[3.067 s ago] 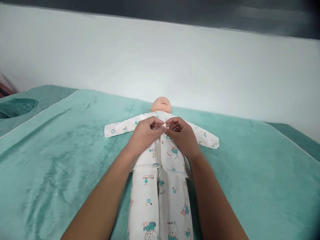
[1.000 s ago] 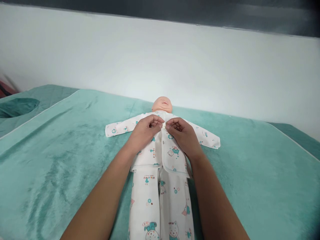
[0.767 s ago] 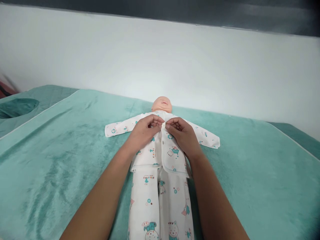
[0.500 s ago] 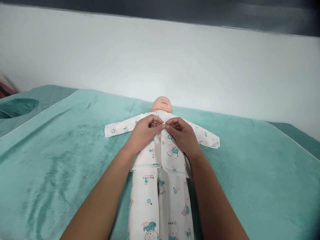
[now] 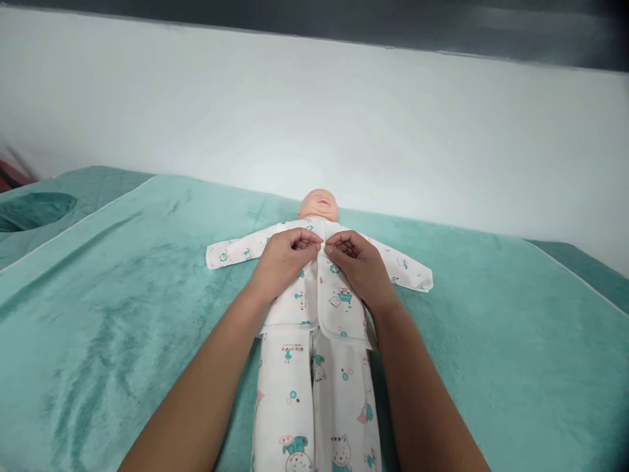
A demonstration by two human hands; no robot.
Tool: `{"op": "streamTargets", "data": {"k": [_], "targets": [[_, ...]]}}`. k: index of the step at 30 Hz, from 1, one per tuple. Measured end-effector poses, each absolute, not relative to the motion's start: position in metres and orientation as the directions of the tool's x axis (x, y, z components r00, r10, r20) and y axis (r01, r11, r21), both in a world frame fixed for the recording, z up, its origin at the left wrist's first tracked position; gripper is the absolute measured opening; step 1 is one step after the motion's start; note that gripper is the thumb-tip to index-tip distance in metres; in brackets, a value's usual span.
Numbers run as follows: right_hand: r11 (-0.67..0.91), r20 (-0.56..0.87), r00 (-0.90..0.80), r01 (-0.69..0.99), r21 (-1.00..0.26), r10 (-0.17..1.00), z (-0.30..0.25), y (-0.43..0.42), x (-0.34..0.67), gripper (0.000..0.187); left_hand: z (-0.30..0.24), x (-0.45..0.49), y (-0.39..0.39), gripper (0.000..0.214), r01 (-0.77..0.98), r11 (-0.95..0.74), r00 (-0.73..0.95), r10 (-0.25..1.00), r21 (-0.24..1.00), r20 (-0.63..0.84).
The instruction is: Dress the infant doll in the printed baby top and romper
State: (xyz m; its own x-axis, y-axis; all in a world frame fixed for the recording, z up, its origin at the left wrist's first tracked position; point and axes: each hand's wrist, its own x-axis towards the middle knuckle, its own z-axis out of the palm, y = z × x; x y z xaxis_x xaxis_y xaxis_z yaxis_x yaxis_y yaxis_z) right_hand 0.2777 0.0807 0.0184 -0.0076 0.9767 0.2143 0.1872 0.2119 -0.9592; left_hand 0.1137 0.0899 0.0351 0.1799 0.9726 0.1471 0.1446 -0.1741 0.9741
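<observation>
A baby doll (image 5: 318, 204) lies on its back with its head toward the wall, dressed in a white printed baby shirt (image 5: 343, 301) and matching trousers (image 5: 287, 393). Both sleeves stretch out sideways. At the upper chest, my left hand (image 5: 289, 254) pinches one front edge of the shirt. My right hand (image 5: 358, 262) pinches the other edge, its fingertips almost meeting those of the left. Whatever fastener sits between the fingers is too small and covered to make out. Lower down, the shirt's front edges lie side by side above the trousers.
A green plush cover (image 5: 491, 367) spreads under the doll. Behind it rises a white wall (image 5: 314, 111) with a dark band along the top. At the left, a quilted green edge (image 5: 103, 180) has a dark oval hollow (image 5: 37, 211).
My left fingers have shifted slightly, the thumb drawing back a little from the right hand's fingertips. The doll and my right hand stay almost where they were.
</observation>
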Motion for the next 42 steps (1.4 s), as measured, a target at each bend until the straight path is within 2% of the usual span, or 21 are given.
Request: {"op": "streamTargets", "data": {"k": [16, 42], "targets": [[0.197, 0.201, 0.001, 0.190, -0.962, 0.980, 0.0202, 0.0806, 0.2772, 0.010, 0.0369, 0.1089, 0.0905, 0.021, 0.150, -0.192, 0.214, 0.964, 0.970, 0.158], [0.196, 0.199, 0.002, 0.186, -0.963, 0.980, 0.0220, 0.0799, 0.2763, 0.014, 0.0384, 0.1102, 0.0901, 0.019, 0.174, -0.182, 0.218, 0.965, 0.968, 0.143]]}}
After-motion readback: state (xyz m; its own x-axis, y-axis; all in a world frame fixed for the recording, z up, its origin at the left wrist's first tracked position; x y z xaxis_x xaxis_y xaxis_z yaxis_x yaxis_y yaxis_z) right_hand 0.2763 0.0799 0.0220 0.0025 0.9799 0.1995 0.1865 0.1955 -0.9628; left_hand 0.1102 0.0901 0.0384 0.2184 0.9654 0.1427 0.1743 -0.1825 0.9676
